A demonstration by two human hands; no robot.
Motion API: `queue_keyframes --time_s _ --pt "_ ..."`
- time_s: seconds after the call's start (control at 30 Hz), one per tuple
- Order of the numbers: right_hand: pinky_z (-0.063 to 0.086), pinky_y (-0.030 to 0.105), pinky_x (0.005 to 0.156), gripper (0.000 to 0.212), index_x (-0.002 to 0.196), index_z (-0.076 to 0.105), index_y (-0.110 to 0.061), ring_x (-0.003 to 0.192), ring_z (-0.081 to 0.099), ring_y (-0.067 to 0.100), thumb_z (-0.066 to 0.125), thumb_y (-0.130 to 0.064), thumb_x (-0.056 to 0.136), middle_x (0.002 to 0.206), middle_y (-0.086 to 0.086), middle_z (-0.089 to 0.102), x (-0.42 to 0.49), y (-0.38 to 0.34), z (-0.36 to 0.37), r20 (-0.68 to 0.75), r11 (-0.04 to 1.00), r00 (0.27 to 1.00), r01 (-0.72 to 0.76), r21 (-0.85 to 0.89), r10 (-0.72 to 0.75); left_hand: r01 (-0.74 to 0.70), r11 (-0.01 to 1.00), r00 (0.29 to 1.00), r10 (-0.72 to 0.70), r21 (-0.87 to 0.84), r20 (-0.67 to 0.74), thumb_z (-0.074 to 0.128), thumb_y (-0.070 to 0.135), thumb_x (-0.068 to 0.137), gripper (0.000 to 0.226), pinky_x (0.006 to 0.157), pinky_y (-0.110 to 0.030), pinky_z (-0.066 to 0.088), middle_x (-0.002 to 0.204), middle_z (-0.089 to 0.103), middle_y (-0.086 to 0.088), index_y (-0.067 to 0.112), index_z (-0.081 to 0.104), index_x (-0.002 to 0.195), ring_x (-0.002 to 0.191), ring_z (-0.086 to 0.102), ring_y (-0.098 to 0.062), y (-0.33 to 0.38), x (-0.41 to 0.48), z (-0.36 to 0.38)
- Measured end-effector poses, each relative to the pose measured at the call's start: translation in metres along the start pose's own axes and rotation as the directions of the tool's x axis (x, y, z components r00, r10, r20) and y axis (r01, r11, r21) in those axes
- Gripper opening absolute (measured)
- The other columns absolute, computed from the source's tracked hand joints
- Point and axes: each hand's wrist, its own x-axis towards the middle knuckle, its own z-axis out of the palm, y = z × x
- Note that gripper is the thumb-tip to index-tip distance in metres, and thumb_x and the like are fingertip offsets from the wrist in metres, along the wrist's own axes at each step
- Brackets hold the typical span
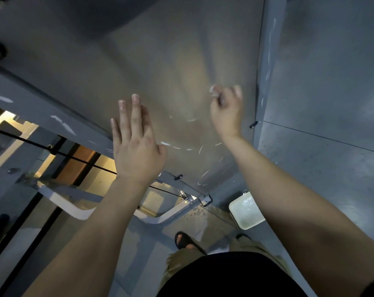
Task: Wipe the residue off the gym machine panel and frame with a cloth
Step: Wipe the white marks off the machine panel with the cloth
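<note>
Panel [171,61] fills the centre. It is a smooth, translucent grey-beige sheet, long axis running near to far, its near corner tapering to a metal bracket [205,199]. Thin white residue [177,147] streaks curve across its near part. Frame [269,50] is a grey painted upright bordering the panel's right edge, also streaked white. A second grey bar [32,103] slants along the left edge. Left hand [136,142] lies flat on the panel by that left edge, fingers straight, pointing far. Right hand [225,112] is at the panel close to the frame, fingers curled, blurred — cannot tell if it grasps anything. Bare panel lies between and beyond the hands. A white tub [246,213] sits near right.
</note>
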Motion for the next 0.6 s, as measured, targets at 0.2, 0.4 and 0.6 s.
queue_keyframes --time_s 0.2,0.4,0.6 --pt "0.051 0.023 0.083 0.018 0.094 0.072 -0.003 0.084 0.065 0.023 0.058 0.003 0.086 0.097 -0.004 0.048 -0.002 -0.010 0.008 0.027 0.995 0.995 0.099 0.027 -0.099 0.014 0.999 0.999 -0.013 0.031 -0.029 0.055 0.025 0.080 0.089 0.126 -0.059 0.004 0.171 -0.009 -0.010 -0.002 0.022 0.159 0.157 -0.011 -0.037 0.003 0.001 0.004" --pt "0.052 0.027 0.080 0.014 0.089 0.072 -0.002 0.078 0.059 0.017 0.061 0.004 0.084 0.091 0.008 0.056 0.010 -0.007 0.004 -0.085 1.000 0.996 -0.016 -0.005 0.015 0.021 0.999 0.999 -0.020 0.041 -0.025 0.055 0.024 0.081 0.088 0.126 -0.059 0.001 0.171 -0.011 -0.010 -0.003 0.022 0.159 0.156 -0.012 -0.038 0.005 0.003 0.008" --pt "0.053 0.035 0.079 0.012 0.088 0.072 -0.002 0.075 0.056 0.017 0.061 0.003 0.084 0.092 0.004 0.051 0.013 -0.004 0.004 -0.098 0.995 0.990 -0.099 0.013 0.100 0.050 0.999 0.998 -0.049 0.020 -0.034 0.057 0.021 0.080 0.089 0.125 -0.060 0.001 0.171 -0.011 -0.008 -0.003 0.021 0.159 0.156 -0.016 -0.036 0.008 0.005 0.012"
